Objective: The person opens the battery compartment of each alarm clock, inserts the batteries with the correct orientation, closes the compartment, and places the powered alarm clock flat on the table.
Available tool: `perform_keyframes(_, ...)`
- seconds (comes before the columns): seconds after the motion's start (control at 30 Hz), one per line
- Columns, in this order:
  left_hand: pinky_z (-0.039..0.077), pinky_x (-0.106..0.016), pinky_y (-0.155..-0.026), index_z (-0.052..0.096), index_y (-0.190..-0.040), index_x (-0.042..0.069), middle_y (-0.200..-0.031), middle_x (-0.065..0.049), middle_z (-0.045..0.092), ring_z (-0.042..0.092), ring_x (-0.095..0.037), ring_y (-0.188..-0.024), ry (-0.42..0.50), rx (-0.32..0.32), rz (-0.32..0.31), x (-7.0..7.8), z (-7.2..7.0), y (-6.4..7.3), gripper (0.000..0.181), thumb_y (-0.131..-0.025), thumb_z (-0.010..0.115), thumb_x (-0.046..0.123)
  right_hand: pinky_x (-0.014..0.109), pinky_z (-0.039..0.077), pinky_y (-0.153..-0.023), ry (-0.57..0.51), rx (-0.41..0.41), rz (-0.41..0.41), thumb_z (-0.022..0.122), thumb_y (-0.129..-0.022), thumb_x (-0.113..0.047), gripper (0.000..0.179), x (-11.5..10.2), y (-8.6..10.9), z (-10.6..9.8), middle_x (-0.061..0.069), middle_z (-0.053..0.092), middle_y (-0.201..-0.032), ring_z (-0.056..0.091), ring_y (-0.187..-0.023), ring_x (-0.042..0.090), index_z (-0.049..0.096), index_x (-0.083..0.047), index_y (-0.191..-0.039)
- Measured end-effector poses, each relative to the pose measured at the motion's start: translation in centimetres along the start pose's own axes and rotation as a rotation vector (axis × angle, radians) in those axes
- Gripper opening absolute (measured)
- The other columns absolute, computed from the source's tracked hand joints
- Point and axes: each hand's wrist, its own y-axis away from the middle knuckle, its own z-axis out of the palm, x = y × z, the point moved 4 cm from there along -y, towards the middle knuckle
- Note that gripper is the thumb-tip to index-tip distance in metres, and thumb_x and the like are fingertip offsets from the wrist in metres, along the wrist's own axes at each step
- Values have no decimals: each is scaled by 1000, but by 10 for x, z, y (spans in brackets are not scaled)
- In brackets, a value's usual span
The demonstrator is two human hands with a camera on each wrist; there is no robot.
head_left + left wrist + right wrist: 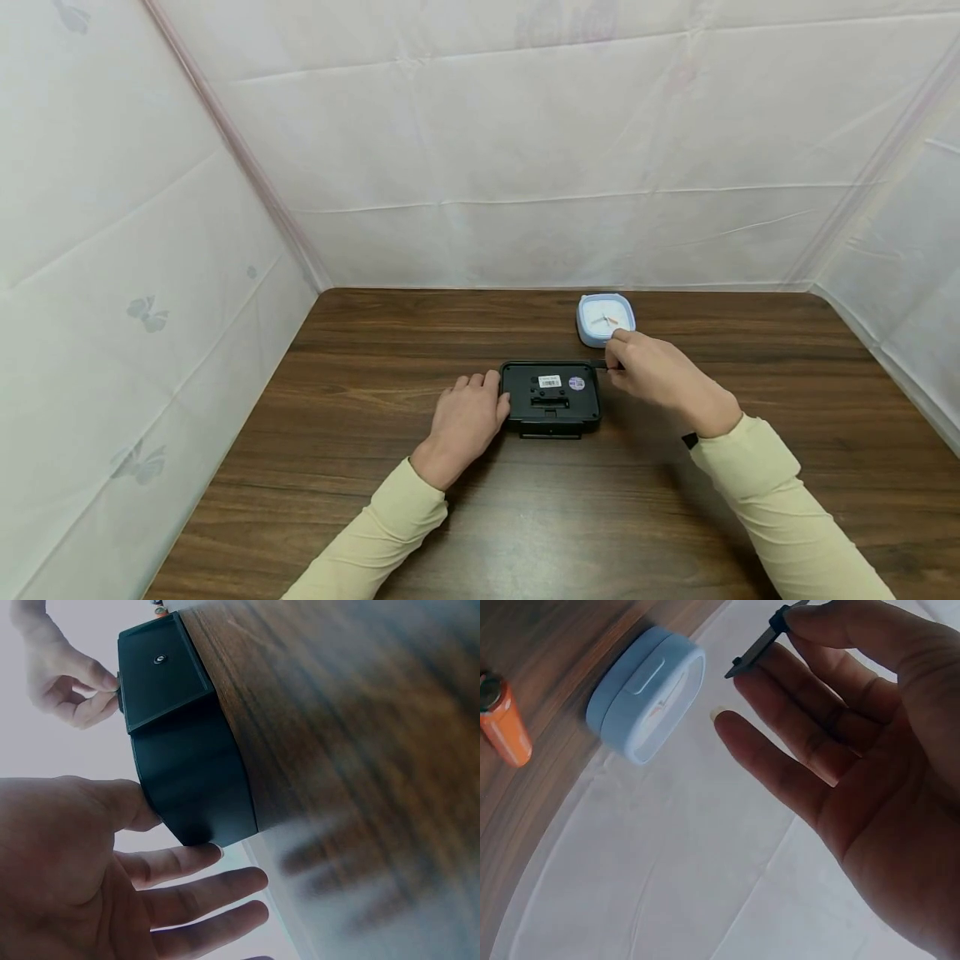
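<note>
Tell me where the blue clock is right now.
In the head view, the blue clock sits on the table toward the back, just beyond the right hand and behind the black box.

dark wood table (pixel 375 500) | on it: black device (pixel 551 398), blue clock (pixel 604 318), orange battery (pixel 502 724)

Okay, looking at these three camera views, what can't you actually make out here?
- Label print on the black device: too small, head view.
- Small black piece pinched by the right hand: cut off by the top edge, right wrist view.
- Wooden table: blurred, left wrist view.
- Orange battery: hidden behind the blue clock, head view.
</note>
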Motion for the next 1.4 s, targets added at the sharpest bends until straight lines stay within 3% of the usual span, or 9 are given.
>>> perform_keyframes(0.4,54,-43,-58,63,-94,2,-83,-13,68,65,-31,-76,0,48,21,-2,-1,1,23,-100,72,23,35,45,-60,-11,-53,30,75,-84,8,26,12,-1,8,-1,51,-79,48,-67,14,58,-11,-77)
perform_keyframes(1.0,55,-42,-56,63,-93,3,-79,-12,66,66,-31,-73,-16,49,29,-2,1,2,24,-99,73,24,34,44,-60,-65,-243,92,73,-86,8,28,24,3,30,-2,52,-79,49,-67,14,61,-14,-75)
perform_keyframes(1.4,55,-43,-57,62,-93,3,-80,-12,66,67,-31,-75,-12,55,18,-4,2,1,24,-99,73,24,33,44,-59,-66,-268,111,76,-87,5,26,28,1,34,-2,53,-79,50,-66,14,63,-14,-75)
